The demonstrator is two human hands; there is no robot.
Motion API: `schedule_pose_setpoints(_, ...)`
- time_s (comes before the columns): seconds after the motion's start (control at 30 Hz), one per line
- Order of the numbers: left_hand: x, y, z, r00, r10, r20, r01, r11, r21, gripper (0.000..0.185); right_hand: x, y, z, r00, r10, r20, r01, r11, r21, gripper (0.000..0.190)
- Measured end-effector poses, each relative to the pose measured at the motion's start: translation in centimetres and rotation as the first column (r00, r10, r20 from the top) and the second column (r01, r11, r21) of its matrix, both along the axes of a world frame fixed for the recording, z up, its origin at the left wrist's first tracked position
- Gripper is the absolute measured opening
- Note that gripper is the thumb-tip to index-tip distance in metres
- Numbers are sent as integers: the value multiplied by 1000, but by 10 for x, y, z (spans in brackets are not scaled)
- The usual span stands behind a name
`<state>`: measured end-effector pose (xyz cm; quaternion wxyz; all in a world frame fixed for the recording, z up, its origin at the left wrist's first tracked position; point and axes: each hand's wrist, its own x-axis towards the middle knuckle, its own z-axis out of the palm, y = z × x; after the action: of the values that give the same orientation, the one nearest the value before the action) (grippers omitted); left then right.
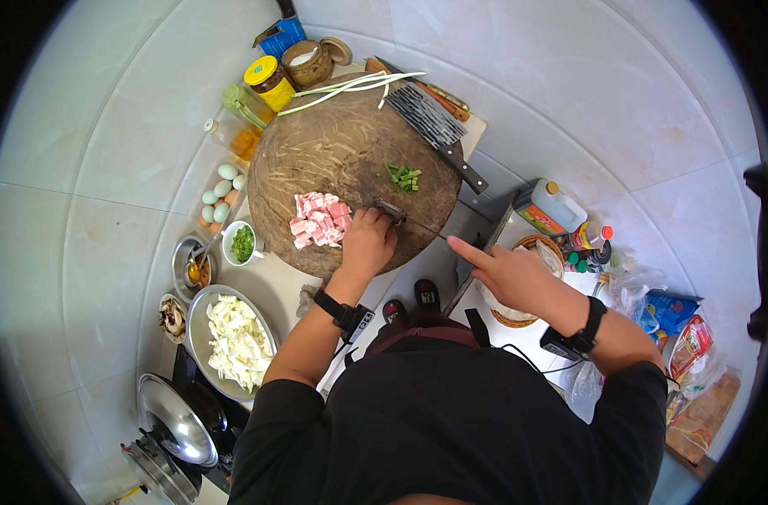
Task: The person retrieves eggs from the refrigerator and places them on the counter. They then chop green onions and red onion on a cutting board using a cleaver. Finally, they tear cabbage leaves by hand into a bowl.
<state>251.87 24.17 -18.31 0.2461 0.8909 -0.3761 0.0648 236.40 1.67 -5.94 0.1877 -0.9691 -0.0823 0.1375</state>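
Note:
On the round wooden chopping block [333,145] lies a pile of cut raw pork [319,219]. My left hand [369,238] rests beside the pile's right edge with fingers curled downward; what its fingertips press on is mostly hidden. A small dark shape sits just past those fingertips. My right hand [516,278] is off the block's right edge, index finger stretched forward and other fingers curled. From that fingertip a thin dark knife [425,228], apparently seen edge-on, reaches towards my left fingers; its handle is hidden. Chopped green pieces [403,178] lie farther up the block.
A cleaver [428,117] and scallion stalks [352,90] lie along the block's far side. Left stand several eggs [222,189], a cup of chopped greens [240,243] and a bowl of cut cabbage [194,328]. Right are a plastic jug [554,205] and a wicker basket [516,322].

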Motion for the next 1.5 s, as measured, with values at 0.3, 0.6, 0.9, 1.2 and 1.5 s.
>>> schedule_pose_setpoints(0.3,-8,0,-3,995,41,92,-36,998,-49,22,0,25,-44,1000,-15,4,15,998,-54,66)
schedule_pose_setpoints(0.6,-4,3,-12,999,29,22,-25,988,-153,19,9,8,-41,995,-95,40,93,994,54,63)
schedule_pose_setpoints(0.9,5,16,-9,908,61,-415,-215,917,-336,15,-3,9,-40,996,-88,14,87,996,24,64)
schedule_pose_setpoints(1.2,-7,10,-5,996,64,-69,-80,960,-268,17,-2,10,-28,985,-169,-19,170,976,136,60)
schedule_pose_setpoints(1.5,-13,-2,-6,996,30,80,-19,990,-138,14,-22,8,6,991,-122,-59,124,992,22,60)
